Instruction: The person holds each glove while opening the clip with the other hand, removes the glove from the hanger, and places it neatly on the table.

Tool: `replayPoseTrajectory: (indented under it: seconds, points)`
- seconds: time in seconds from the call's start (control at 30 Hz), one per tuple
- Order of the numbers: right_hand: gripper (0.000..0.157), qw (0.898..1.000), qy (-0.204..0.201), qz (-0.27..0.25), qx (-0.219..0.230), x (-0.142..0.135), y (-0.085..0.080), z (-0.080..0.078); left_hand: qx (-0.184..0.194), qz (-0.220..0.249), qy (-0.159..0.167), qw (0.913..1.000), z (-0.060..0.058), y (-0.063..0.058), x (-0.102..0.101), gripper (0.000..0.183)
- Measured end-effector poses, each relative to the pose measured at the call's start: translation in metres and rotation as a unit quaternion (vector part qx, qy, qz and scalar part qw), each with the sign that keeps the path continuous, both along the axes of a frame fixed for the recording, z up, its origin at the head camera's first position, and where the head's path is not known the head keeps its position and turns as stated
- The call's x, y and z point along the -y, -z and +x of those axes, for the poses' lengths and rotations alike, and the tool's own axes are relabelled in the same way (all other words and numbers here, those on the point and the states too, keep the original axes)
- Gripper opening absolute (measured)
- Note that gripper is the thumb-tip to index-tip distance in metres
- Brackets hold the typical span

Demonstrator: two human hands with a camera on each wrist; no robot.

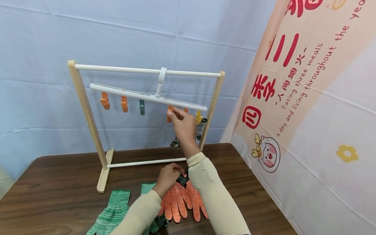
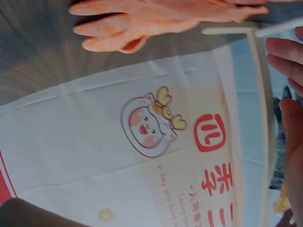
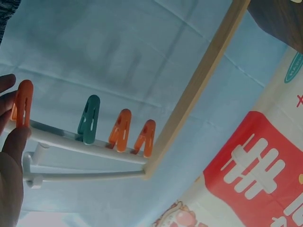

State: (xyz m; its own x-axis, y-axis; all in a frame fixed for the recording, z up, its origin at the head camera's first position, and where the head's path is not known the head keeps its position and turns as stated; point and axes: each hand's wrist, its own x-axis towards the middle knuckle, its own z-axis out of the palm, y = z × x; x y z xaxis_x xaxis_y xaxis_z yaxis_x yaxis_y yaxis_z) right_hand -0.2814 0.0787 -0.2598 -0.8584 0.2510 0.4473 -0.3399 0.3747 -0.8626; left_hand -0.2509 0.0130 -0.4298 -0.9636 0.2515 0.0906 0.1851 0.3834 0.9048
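The right hand (image 1: 185, 126) pinches an orange plastic clothespin (image 3: 26, 90), apparently to steady it, while the left hand (image 1: 168, 179), thumb and fingers apart, hangs near orange fabric gloves (image 1: 174, 202).

The rack's uprights (image 1: 88, 114) at left and right are made of pale, smooth, matt wood, joined by a smooth white rail (image 1: 117, 69). The hanger (image 1: 126, 93) appears moulded in white plastic, as do the smooth orange clothespins (image 3: 23, 90) and green clothespin (image 1: 142, 107). Coral gloves (image 1: 175, 197) and green gloves (image 1: 112, 210) are knitted in matt fabric. The table (image 1: 58, 182) is finished in dark wood grain; the far blue backdrop (image 1: 117, 29) and printed right banner (image 1: 317, 163) are formed of creased cloth.
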Motion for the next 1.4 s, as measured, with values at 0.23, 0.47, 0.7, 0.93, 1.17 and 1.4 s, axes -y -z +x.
replayPoseTrajectory:
  seconds: [0.23,0.47,0.7,0.93,1.17,1.4]
  points:
    - [0.037,1.000,0.000,0.000,-0.006,-0.005,0.003,-0.001,0.036,0.065,-0.006,0.9972,-0.009,-0.022,0.017,0.019]
    - [0.039,1.000,-0.010,-0.004,-0.028,-0.009,0.005,0.000,0.020,0.056,-0.034,0.9976,-0.019,-0.040,0.029,0.017]
    - [0.037,0.998,-0.009,-0.026,-0.064,-0.011,0.007,0.000,-0.025,0.042,-0.051,0.9975,-0.025,-0.063,0.031,0.017]
    - [0.034,0.993,0.005,-0.023,-0.112,-0.014,0.007,-0.003,-0.131,-0.002,-0.095,0.9867,-0.031,-0.086,0.029,0.020]
    - [0.029,0.990,0.031,-0.017,-0.138,-0.019,0.006,-0.003,-0.152,-0.026,-0.119,0.9809,-0.041,-0.102,0.030,0.023]
    - [0.029,0.989,0.070,-0.043,-0.127,-0.027,0.008,-0.004,-0.141,-0.047,-0.106,0.9832,-0.050,-0.104,0.032,0.031]
